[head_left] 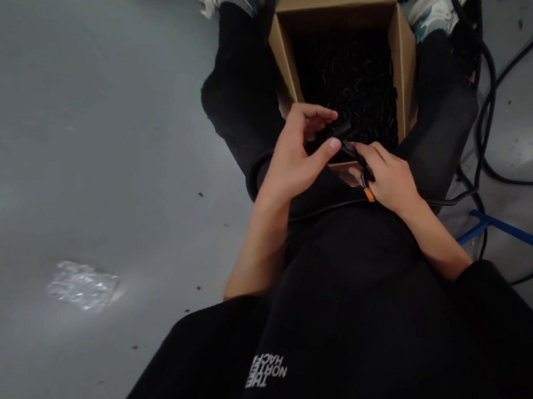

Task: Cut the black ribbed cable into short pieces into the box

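**Small Connector Handled Over an Open Box, Slack Cable Close By**

The person sat on the floor (pixel 80 129), a cardboard box (pixel 401 66) between the legs, filled with small black plastic parts (pixel 348 84). A black connector (pixel 357 152) sat between the hands, just above the box's near edge. The right hand (pixel 384 178) had its fingers curled closed around it, near an orange sleeve (pixel 369 193). The left hand (pixel 296 157) held its fingers (pixel 310 115) half curled, with the thumb against the dark piece; whether they were gripping it could not be told.

The main risk lay in that small piece: a slip could have dropped it among the look-alike parts in the box. The black cable (pixel 484 119) crossing the lap to loops on the floor could also have snagged or tugged the connector from the fingers if pulled taut.
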Motion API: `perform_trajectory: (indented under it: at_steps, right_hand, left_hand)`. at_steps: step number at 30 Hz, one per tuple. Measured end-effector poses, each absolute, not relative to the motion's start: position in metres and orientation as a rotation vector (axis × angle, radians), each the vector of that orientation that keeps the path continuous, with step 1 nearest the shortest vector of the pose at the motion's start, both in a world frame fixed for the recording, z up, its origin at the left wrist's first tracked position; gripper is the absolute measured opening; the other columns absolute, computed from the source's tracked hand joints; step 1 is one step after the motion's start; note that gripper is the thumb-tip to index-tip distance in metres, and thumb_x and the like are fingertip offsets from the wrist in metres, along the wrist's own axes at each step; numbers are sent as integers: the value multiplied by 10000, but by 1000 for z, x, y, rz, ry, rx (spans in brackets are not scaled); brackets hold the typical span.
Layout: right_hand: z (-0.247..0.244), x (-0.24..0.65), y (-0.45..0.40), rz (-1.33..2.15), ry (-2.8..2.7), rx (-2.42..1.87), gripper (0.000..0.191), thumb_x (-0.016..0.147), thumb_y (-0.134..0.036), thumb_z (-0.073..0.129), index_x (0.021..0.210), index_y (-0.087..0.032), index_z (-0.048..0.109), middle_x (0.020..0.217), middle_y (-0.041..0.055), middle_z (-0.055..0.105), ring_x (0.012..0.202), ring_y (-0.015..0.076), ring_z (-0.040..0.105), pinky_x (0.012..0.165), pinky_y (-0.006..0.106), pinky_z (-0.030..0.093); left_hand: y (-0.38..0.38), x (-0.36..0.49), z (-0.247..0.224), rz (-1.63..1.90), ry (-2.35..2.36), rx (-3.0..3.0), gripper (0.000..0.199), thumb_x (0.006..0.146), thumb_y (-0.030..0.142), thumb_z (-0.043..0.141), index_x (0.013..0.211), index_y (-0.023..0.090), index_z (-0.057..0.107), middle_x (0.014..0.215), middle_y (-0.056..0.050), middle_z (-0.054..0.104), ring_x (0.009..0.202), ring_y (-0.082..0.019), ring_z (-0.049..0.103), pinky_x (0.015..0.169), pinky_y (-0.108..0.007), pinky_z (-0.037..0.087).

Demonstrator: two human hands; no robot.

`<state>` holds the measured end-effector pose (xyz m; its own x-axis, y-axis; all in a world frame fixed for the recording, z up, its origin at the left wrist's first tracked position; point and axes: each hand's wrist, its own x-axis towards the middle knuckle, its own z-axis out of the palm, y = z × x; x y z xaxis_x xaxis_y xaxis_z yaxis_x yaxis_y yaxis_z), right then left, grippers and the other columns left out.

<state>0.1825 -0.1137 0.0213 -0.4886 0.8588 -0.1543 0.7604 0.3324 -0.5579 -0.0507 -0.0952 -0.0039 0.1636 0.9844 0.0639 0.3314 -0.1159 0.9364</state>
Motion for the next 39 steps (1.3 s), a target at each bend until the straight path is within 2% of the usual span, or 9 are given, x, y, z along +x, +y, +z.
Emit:
perform_trajectory:
  at_steps: [2,6,9,12,18,23,30,33,39]
  right_hand:
    - [18,185,-115,866,-2363,-1485,488,1158,-440,489,1567,-196,591,1414,130,734,1228,269,755,1023,390,642]
    - [14,191,-111,910,-2339,-1413,481,1138,-450,524,1517,-165,602,1411,148,719,1232,273,742,1045,425,640]
    - [17,195,-105,870,-2416,-1330,464,1104,-503,579,1399,-155,663,1423,170,703,1293,319,712,1134,511,601]
    - [24,198,-101,855,-2474,-1286,454,1113,-502,551,1379,-161,689,1384,167,723,1255,317,730,1107,491,605]
    - [31,198,-106,916,-2469,-1344,504,1155,-471,462,1520,-165,630,1309,145,757,1096,264,768,955,387,623]
    - [27,194,-110,995,-2390,-1451,554,1132,-559,512,1511,-171,624,1368,149,739,1049,251,767,872,355,623]
    - [12,176,-111,1106,-2143,-1522,602,1123,-618,513,1513,-183,654,1436,140,757,1250,300,757,1115,452,608]
    - [6,170,-111,1197,-2081,-1543,558,1100,-576,581,1491,-186,660,1408,128,775,1230,291,764,1096,441,613]
    - [1,179,-107,1211,-2088,-1638,518,1059,-432,650,1502,-178,568,1517,172,673,1229,312,739,1041,469,621]
  left_hand:
    - [-95,-54,-2,920,1329,1646,528,1006,707,714,1281,258,669,1266,-81,747,1233,-270,744,1123,-443,615]
    - [-98,-53,4,857,1302,1653,517,1026,744,652,1100,237,721,1035,-50,788,951,-208,765,900,-353,652]
    - [-100,-48,5,797,1109,1585,593,984,838,625,984,250,695,897,-34,771,770,-183,745,733,-330,641]
    - [-100,-47,5,766,1036,1504,636,944,897,612,933,263,655,827,-28,747,680,-182,720,661,-340,628]
    - [-96,-51,8,844,1310,1621,569,957,825,658,961,256,683,995,-55,804,930,-218,761,884,-369,645]
    - [-101,-47,7,766,1369,1744,399,1018,652,683,1025,254,711,1078,-57,828,1013,-238,765,952,-378,626]
    - [-108,-39,-9,778,1692,1853,199,1058,460,668,1092,268,703,1142,-109,792,1169,-352,734,1121,-558,540]
    - [-109,-38,-12,775,1748,1856,205,1053,467,676,1094,269,705,1130,-115,781,1206,-377,721,1153,-604,517]
    - [-106,-42,-18,953,1685,1644,323,1070,550,655,1208,260,688,1185,-90,771,1182,-307,750,1112,-512,585]
